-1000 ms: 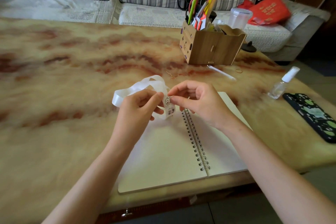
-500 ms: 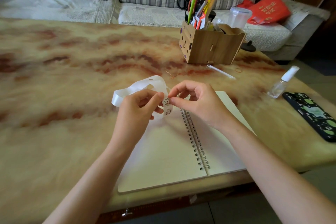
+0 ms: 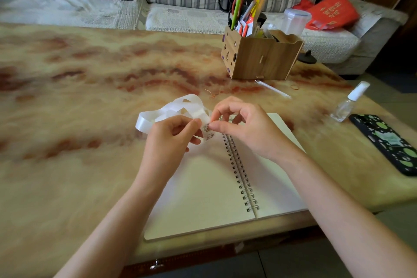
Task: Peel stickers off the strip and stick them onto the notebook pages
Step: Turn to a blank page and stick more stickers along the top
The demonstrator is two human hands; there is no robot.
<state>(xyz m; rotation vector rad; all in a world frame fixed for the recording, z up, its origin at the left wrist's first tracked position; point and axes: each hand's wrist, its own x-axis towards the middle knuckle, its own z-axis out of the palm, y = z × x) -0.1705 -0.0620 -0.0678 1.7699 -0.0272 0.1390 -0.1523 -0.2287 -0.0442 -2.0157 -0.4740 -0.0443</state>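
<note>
Left hand [image 3: 171, 137] pinches the strip [image 3: 180, 108] steady so the right hand [image 3: 243, 128], at 3 o'clock, can pinch a sticker [image 3: 206, 129] above the notebook [image 3: 203, 187].

Bright, soft daylight, probably from the far side. Faint shadows across the notebook [image 3: 203, 198]. Mild sheen on the table [image 3: 67, 119]. Slight motion blur throughout, strongest near left. Wide-angle bending toward the edges. Prints on the strip [image 3: 171, 108] too soft to read.
</note>
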